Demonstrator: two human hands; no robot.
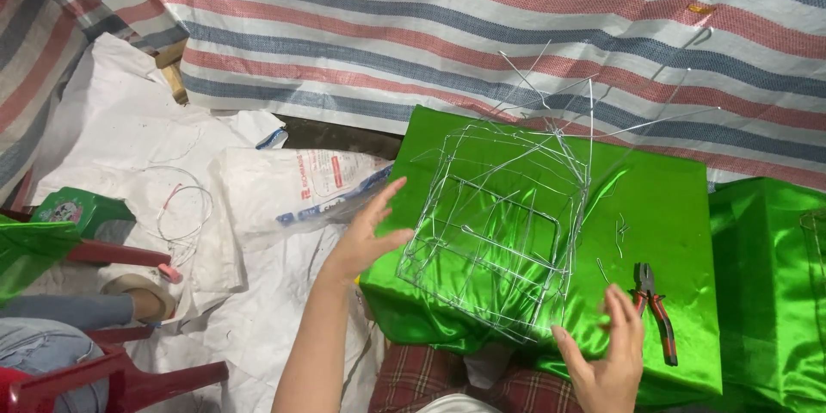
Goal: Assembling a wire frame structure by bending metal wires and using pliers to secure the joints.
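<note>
While a wire frame (499, 232) sits on a green box (662, 206), it is flanked by open palms: left hand (366, 237) w/ fingers spread at its left edge, right hand (607, 361) at its near corner, maybe touching. Pliers (654, 310) lie just beside the right hand.

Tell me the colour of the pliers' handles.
Red and black, on the pliers in the head view.

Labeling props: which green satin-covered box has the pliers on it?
The big middle box, under the wire frame; red-handled pliers lie by the right hand. The right-edge box has none.
</note>
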